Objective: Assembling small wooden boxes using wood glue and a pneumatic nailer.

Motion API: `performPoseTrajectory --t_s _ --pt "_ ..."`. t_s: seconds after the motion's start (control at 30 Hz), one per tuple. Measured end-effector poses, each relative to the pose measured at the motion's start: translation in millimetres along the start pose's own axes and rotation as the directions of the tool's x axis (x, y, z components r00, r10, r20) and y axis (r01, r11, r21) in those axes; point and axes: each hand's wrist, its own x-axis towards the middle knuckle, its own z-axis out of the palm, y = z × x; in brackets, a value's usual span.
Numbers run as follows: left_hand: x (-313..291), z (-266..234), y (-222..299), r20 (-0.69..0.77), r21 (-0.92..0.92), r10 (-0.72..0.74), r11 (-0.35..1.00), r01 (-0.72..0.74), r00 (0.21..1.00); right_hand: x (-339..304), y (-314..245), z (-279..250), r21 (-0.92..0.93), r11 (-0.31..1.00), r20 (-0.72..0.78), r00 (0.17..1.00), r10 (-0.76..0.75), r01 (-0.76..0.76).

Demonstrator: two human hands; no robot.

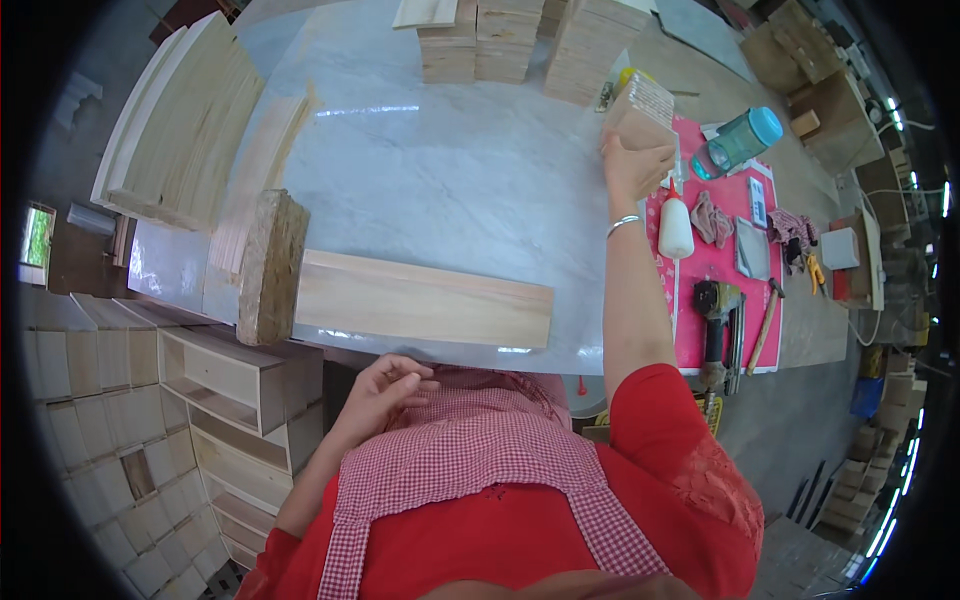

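Observation:
My right hand (638, 165) reaches to the far right of the table, fingers closed around the near end of a stack of small wooden boards (645, 100). Whether it grips one board or several is hidden. My left hand (390, 388) hovers at the table's near edge in front of the apron, fingers loosely bent, nothing in them. Just beyond it a long pale wooden board (425, 300) lies flat. Its left end meets a thick, rough wooden block (272, 265). Beside my right forearm stands a white glue bottle (676, 228) with a red tip.
Tall stacks of boards stand at the far left (190, 125) and at the back (500, 45). On a pink mat (690, 325) at right are a blue-lidded bottle (738, 142), rags (712, 218), a nail gun (718, 330) and a hammer (767, 325). Wooden drawer boxes (215, 375) stack at lower left.

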Motion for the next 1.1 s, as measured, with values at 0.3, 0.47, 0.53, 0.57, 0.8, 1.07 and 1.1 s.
performPoseTrajectory --t_s 0.3,0.47,0.53,0.57,0.8,1.07,1.1 --pt "58 77 45 0.427 0.597 0.446 0.514 -0.616 0.787 -88 70 -158 0.780 0.409 0.620 0.677 -0.396 -0.474" --pt "113 148 32 0.485 0.540 0.482 0.492 -0.683 0.730 -142 74 -220 0.708 0.133 0.667 0.594 -0.450 -0.694" --pt "113 161 24 0.504 0.516 0.448 0.529 -0.674 0.738 -146 90 -226 0.709 0.220 0.691 0.600 -0.403 -0.670" --pt "112 164 20 0.485 0.518 0.429 0.560 -0.646 0.762 -146 100 -228 0.702 0.316 0.711 0.603 -0.361 -0.638" --pt "110 153 16 0.511 0.585 0.438 0.452 -0.673 0.739 -149 128 -231 0.579 0.727 0.759 0.570 -0.315 -0.369" --pt "136 122 27 0.683 0.726 0.459 -0.509 -0.462 0.568 -179 124 -213 0.613 0.789 0.435 0.852 -0.292 -0.042" --pt "137 124 28 0.671 0.728 0.405 -0.518 -0.448 0.622 -183 124 -210 0.584 0.812 0.424 0.848 -0.319 0.014"
